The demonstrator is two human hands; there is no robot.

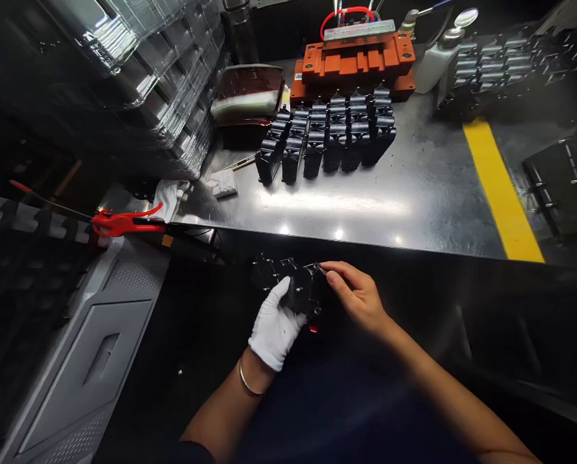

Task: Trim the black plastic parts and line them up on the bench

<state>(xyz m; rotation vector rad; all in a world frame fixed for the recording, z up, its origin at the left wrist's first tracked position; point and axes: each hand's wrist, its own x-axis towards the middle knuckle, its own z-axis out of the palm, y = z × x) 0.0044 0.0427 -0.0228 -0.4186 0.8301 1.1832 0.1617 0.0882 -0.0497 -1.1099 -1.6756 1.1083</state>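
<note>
Centrally, at the near side of the metal bench, the left hand [277,327], in a white cloth glove, holds a black moulded part with small metal pins [298,287]. Its thumb lies over the upper face and its fingers curl beneath, closed around the part. A silvery metal bangle [245,380] circles that wrist. The bare right hand [360,296] comes in from the right, forefinger and thumb brought close together at the part's upper right corner; whether they pinch something there is too small to tell.

Beyond, on the shiny grey metal bench [336,209], black blocks with rounded, glossy tops [327,132] stand side by side in slanting rows. Behind them, on the far side, sits an orange block-shaped fixture [358,61], with a dark reddish, glossy folded bundle [249,90] to its left and a pale bottle with a metal top [436,67] to its right. A small whitish block [223,183] rests near the bench's left end. A yellow strip [503,193] crosses the right part of the surface. Left of the bench are a tall stack of clear plastic trays [147,77] and, nearer, a red plastic trigger tool [124,222] above a grey plastic panel [88,374].
</note>
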